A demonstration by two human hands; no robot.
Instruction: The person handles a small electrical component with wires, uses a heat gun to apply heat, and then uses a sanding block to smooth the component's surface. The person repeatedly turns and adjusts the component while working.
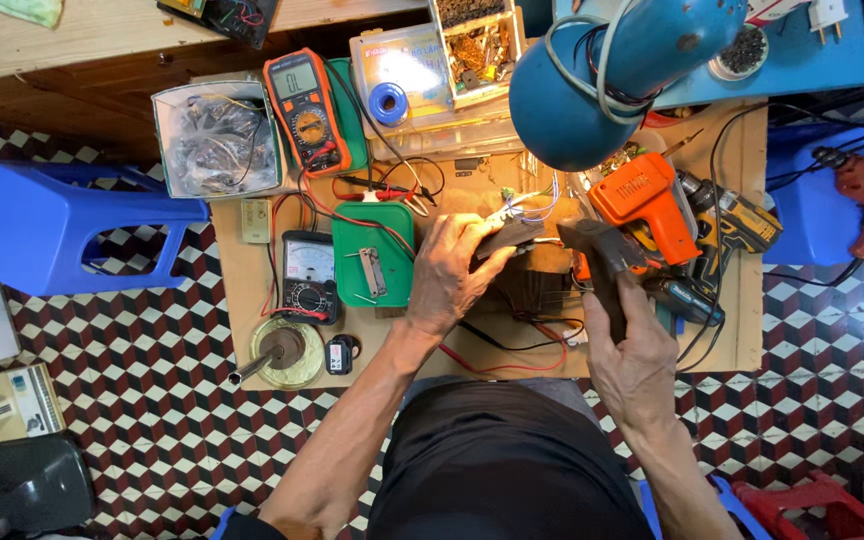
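left hand (449, 275) is pinching a small dark flat part (508, 238) with thin white and blue wires coming off its top, held just over the middle of the brown work board (742, 330). right hand (632, 355) is wrapped tight around a dark pistol-shaped tool (597, 262), its nose right up against that part. orange gun-type tool (642, 195) sits just beside it, and a green tray (374, 255) sits left of the left hand.

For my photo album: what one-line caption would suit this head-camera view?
Left hand steadies a small wired part while the right hand holds a dark pistol-shaped tool over a cluttered workboard.
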